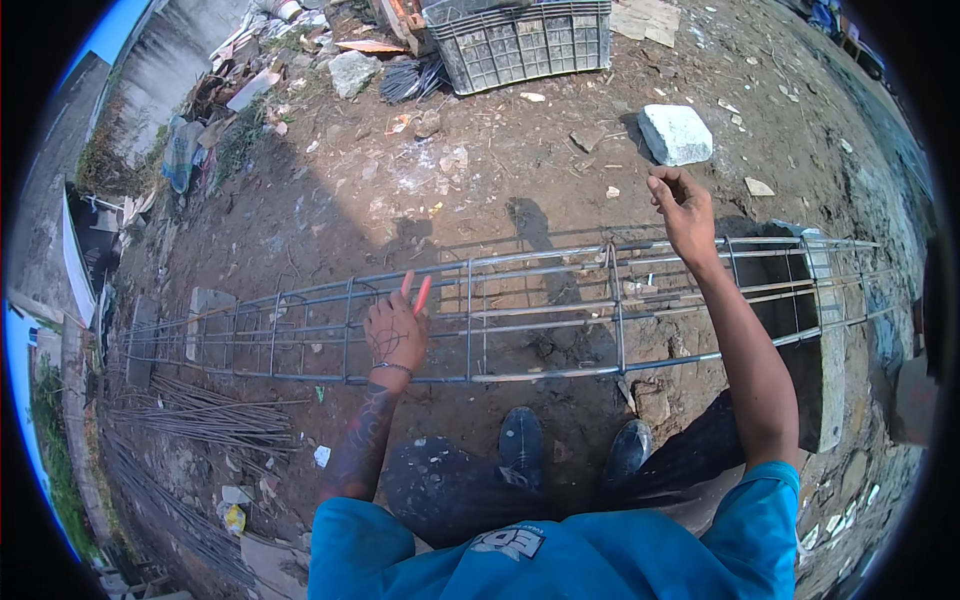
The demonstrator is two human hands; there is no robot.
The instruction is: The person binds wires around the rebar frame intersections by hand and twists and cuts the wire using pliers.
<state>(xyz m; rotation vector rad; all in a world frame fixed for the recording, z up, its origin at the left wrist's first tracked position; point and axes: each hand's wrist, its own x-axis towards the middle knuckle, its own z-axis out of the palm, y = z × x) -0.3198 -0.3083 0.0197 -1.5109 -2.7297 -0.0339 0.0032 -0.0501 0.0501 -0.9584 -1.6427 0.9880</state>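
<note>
A long reinforcement cage of steel bars and square stirrups (540, 374) lies across the view before me. My left hand (394, 330) is over the cage's left half, gripping a hand tool with red handles (422, 295). The tool's head is hidden, so its exact kind cannot be told. My right hand (688, 214) is raised above the far bars, right of the middle. Its thumb and fingertips come together; whether something thin sits between them is too small to see. Near it a stirrup (616, 300) crosses the bars.
A concrete block (831, 390) stands under the cage's right end, with more blocks (140, 315) at the left. Loose steel rods (202, 416) lie left of my feet. Beyond the cage are a white block (676, 135), a plastic crate (525, 49) and a bundle of wire (409, 79).
</note>
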